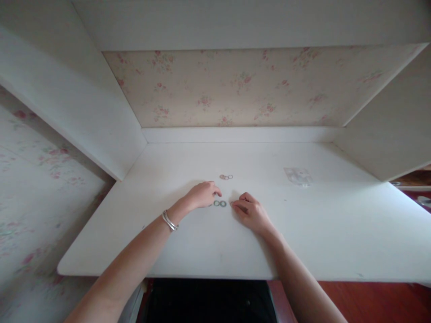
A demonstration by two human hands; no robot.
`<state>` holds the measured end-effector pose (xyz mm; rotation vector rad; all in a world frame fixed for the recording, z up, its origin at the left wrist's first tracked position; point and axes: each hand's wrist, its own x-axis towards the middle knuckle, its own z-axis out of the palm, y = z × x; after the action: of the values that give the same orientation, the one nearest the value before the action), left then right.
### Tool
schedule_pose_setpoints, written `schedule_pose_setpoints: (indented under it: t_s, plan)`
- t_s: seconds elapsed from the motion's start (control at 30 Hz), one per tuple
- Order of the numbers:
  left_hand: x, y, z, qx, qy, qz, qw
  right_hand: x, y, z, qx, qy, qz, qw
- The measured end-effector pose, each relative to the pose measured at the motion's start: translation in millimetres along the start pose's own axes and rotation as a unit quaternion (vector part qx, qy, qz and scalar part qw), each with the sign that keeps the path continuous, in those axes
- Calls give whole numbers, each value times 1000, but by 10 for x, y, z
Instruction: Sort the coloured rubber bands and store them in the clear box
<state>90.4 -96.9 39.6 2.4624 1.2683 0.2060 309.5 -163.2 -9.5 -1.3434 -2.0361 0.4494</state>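
Two small grey rings [220, 203] are seen lying flat on the white counter [336, 224], side by side in a short row running left to right — directly between the two hands. The left hand [202, 195] is curled loosely, fingertips touching the counter just beside the left ring, gripping nothing. The right hand [251, 213] is half-closed, its fingertips just right of the row, empty too. Farther back, a smaller cluster of rings [226, 177] is seen, and a clear plastic bag [298, 175] well to the right.

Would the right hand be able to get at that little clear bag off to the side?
Probably yes: the right hand rests on the white desk, and only bare desktop lies between it and the clear bag.
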Motion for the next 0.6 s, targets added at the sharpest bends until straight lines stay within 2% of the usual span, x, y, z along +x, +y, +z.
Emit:
schedule_pose_setpoints:
  t_s: [0.17,0.33,0.47,0.6]
  plan:
    - [-163,-196,-70,-5,104,-50,993,6,-10,1,-41,-13,-13,999]
    - [-361,-472,-21,-40,170,-107,979,20,-19,8,-72,-28,-20,997]
    - [-460,-650,95,-89,209,-128,965,42,-60,21,-93,-35,-21,995]
    - [-488,-704,170,-109,225,-141,958,53,-94,42,-101,-36,-20,994]
